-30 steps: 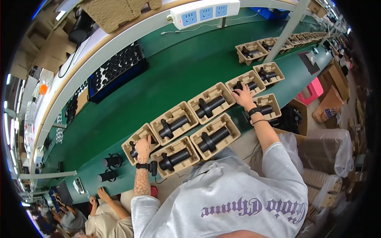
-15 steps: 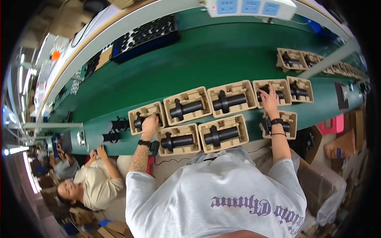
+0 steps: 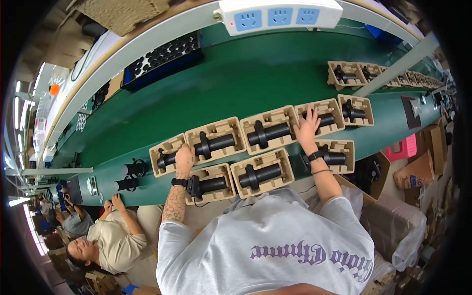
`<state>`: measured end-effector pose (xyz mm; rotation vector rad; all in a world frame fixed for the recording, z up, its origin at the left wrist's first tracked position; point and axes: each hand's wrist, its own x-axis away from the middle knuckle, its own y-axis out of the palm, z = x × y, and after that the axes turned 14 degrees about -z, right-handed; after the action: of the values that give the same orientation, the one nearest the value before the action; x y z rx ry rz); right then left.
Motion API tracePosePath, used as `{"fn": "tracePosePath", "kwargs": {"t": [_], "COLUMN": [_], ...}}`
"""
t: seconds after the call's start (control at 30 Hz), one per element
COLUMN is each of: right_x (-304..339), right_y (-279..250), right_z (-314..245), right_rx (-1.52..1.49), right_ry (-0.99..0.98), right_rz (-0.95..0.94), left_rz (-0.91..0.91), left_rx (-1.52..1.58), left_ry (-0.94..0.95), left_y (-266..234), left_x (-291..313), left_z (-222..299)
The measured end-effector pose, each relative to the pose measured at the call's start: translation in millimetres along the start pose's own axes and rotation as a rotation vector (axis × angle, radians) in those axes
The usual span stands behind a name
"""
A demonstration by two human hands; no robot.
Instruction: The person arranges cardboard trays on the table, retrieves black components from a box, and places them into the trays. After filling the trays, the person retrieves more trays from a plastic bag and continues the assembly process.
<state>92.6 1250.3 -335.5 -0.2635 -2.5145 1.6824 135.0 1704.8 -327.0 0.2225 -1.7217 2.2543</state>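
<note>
Several tan moulded pulp trays (image 3: 229, 122), each holding a black tubular part with a collar (image 3: 219, 142), stand in two rows on a green bench. My left hand (image 3: 185, 158) is at the join between the leftmost tray (image 3: 156, 168) and its neighbour. Its fingers curl down by the end of a black tube (image 3: 168, 159); what they grip, if anything, is hidden. My right hand (image 3: 307, 129) lies open, fingers spread, over the left part of another back-row tray (image 3: 330, 103) and partly covers its black tube (image 3: 325, 119). Each wrist wears a dark strapped device.
Two loose black parts (image 3: 133, 169) stand left of the trays. More filled trays (image 3: 344, 66) line the far right behind a slanted post (image 3: 393, 66). A power strip (image 3: 280, 17) hangs above a blue-edged bin (image 3: 162, 61). A co-worker (image 3: 115, 241) sits at left.
The view has shifted, moving the trays lower and leftward in the picture. My left hand has slid right to the leftmost tray's edge. My right hand has moved toward the left side of its tray.
</note>
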Motion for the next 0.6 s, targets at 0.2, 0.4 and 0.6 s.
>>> {"fn": "tracePosePath", "kwargs": {"t": [0.2,0.4,0.6], "right_x": [-27.0,-105.7,-158.1], "right_y": [-6.3,-2.5,83.2], "right_z": [-24.8,-87.1,-105.1], "right_rx": [-0.126,-0.128,0.023], "right_ry": [0.099,0.092,0.111], "right_rz": [0.049,0.043,0.022], "left_rz": [0.091,0.146,-0.117], "left_rx": [-0.072,-0.117,-0.493], "left_ry": [-0.06,-0.085,-0.201], "left_y": [-77.5,-126.1,-68.4], "left_x": [-24.6,-82.2,-158.6], "left_z": [3.4,-36.3,-117.9]}}
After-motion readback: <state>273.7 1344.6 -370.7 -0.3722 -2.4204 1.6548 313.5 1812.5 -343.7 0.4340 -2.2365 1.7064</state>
